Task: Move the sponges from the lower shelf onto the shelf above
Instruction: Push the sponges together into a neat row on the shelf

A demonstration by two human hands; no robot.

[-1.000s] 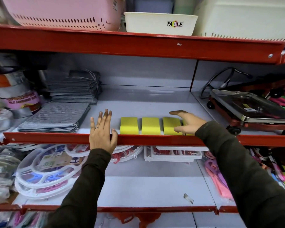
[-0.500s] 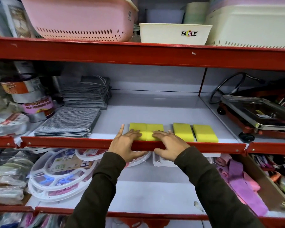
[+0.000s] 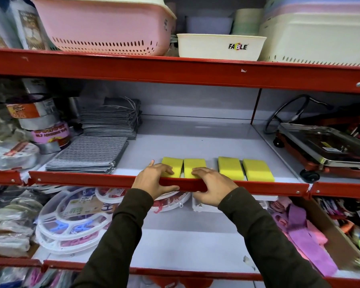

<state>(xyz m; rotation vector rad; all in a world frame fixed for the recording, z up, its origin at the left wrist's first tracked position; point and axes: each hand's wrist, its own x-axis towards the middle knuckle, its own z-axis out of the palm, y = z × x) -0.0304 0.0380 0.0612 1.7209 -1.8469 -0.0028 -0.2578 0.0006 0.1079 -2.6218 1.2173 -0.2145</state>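
Several yellow sponges lie in a row at the front of the middle shelf, just behind its red lip. My left hand has its fingers flat on the leftmost sponge and its thumb under the lip. My right hand rests the same way on the second sponge. A small gap separates these from the third sponge and the fourth sponge, which lie untouched to the right. Neither hand lifts anything.
Grey cloth stacks and tape rolls fill the shelf's left; a wheeled platform scale sits at right. Above are a pink basket and a white tub. The lower shelf holds round white hangers and pink ribbons.
A second ago my hands were apart, the right one on the right-hand sponges. Both have come together onto the two left sponges and have stayed there for the last half second.
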